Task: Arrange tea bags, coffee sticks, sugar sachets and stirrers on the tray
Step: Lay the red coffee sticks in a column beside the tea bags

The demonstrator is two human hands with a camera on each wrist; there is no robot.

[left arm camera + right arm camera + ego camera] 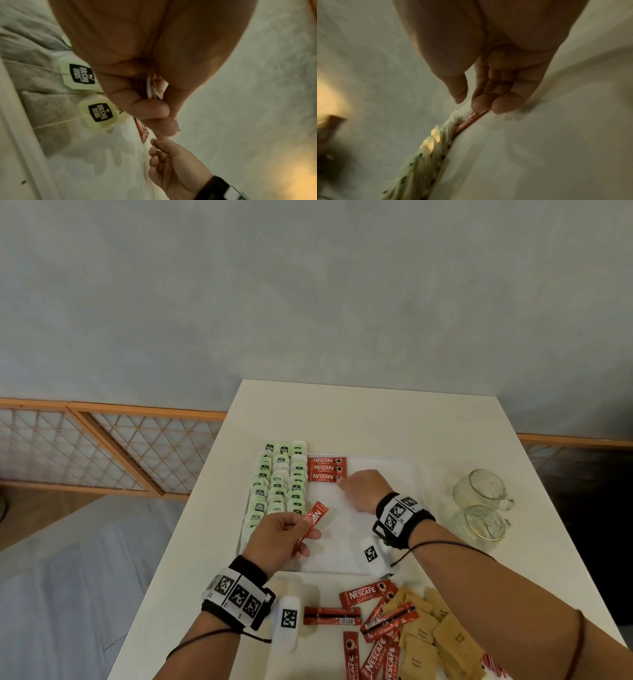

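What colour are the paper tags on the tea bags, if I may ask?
Pale green with a black logo patch, on the tea bags; clearest in the left wrist view.

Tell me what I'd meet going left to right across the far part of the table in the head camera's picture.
Rows of green tea bags → three red coffee sticks stacked beside them → the right hand touching the nearest stick → bare white tray → two glass cups.
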